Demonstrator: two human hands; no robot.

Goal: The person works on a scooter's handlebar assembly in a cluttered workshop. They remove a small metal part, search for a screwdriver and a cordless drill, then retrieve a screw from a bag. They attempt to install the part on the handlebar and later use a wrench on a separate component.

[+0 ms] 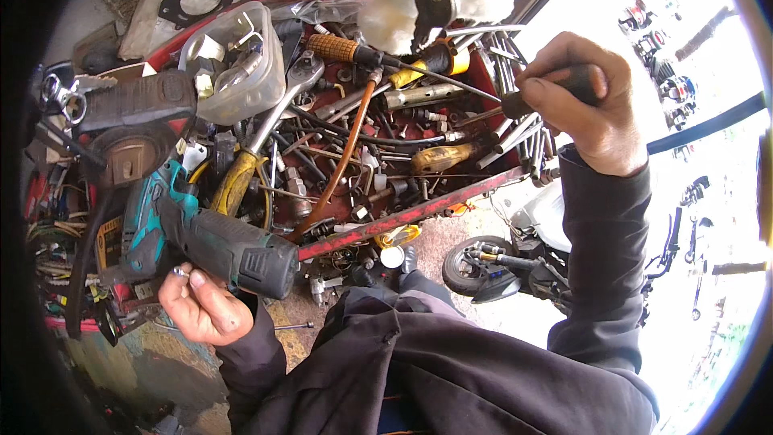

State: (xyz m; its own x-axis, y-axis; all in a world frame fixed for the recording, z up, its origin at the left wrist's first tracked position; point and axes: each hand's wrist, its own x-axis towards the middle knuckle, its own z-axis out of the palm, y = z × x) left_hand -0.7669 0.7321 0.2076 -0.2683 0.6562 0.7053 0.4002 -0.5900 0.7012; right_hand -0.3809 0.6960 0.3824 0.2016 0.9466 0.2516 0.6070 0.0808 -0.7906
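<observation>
My left hand (205, 310) is closed, pinching a small shiny metal piece (182, 271) between thumb and finger; its exact kind is too small to tell. Right above it lies a teal and black cordless power tool (229, 242). Over the right end of a red metal tray (419, 213), my right hand (592, 105) is wrapped round the dark handle of a screwdriver (576, 87). A slim shaft runs left from it, over the tray's contents, to near an orange-handled tool (332, 48). Loose bolts, sockets and rods fill the tray. A ratchet wrench (278, 105) lies across its left part.
A clear plastic box (256, 84) of small parts stands at the tray's back left. Keys (437, 4) hang at the top. Left of the tray are a tape-measure-like black case (137, 121) and cluttered tools. A motorcycle (499, 270) stands on the ground beyond the front edge.
</observation>
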